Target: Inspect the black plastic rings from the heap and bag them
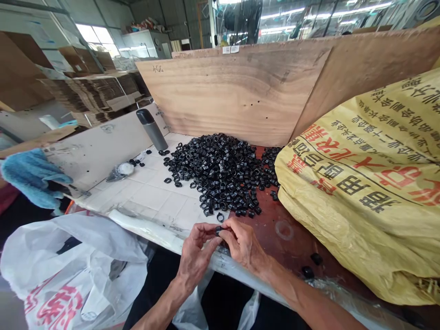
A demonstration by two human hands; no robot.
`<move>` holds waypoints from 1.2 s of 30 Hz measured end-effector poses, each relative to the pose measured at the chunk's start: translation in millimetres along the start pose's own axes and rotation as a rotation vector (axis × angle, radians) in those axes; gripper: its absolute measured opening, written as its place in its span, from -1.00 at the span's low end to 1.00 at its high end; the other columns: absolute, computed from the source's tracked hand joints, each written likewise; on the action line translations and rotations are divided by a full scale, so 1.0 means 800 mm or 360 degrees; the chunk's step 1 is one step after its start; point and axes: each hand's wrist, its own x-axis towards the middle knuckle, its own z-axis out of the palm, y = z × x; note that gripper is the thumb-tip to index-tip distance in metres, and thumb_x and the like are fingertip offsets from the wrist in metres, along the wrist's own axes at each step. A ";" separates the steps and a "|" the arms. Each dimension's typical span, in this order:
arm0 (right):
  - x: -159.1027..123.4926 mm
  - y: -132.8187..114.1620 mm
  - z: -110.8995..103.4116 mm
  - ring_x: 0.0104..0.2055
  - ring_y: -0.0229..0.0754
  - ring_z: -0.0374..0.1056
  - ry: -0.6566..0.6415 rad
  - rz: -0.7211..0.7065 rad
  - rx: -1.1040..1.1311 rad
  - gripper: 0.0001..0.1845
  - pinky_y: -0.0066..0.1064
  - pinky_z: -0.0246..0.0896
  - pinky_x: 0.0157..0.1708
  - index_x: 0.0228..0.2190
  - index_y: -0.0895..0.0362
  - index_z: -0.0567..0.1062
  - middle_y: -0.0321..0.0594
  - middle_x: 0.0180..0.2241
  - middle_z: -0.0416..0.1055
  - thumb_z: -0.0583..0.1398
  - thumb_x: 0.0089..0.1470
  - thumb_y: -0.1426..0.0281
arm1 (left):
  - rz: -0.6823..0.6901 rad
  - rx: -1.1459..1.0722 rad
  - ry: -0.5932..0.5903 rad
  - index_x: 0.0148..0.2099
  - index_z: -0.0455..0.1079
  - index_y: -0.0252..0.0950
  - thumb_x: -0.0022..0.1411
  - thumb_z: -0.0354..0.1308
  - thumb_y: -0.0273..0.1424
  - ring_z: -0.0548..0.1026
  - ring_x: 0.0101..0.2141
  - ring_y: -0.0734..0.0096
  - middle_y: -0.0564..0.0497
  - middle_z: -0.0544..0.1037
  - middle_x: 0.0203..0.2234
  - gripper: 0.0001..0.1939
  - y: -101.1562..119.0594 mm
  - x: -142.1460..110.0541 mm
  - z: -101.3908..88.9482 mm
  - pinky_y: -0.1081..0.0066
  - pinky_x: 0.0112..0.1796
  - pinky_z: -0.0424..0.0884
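Observation:
My left hand (197, 251) and my right hand (242, 243) meet over the table's front edge, pinching a small black plastic ring (218, 231) between their fingertips. A large heap of similar black rings (220, 172) lies just beyond them, spreading over white tiles (154, 197) and a red-brown board (275, 220). One loose ring (220, 217) sits closest to my fingers. Two more black pieces (312, 265) rest on the board to the right of my right hand.
A bulging yellow woven sack (357, 183) with red and black print fills the right side. Plywood boards (233, 91) wall the back. A grey-and-black flask (151, 130) stands at the left of the heap. A white plastic bag (68, 270) lies below the left edge, near a blue cloth (30, 176).

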 end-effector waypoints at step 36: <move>0.019 0.025 -0.043 -0.28 -0.17 0.44 -0.0035 0.0080 -0.0445 -0.89 -0.37 0.31 -0.21 -0.27 0.06 0.53 -0.26 -0.27 0.54 0.24 0.12 0.48 | 0.0619 0.1208 -0.0343 0.02 0.39 -0.19 0.30 0.11 -0.45 0.52 -0.21 0.27 -0.06 0.48 -0.20 -0.75 -0.023 0.046 0.022 0.35 -0.24 0.50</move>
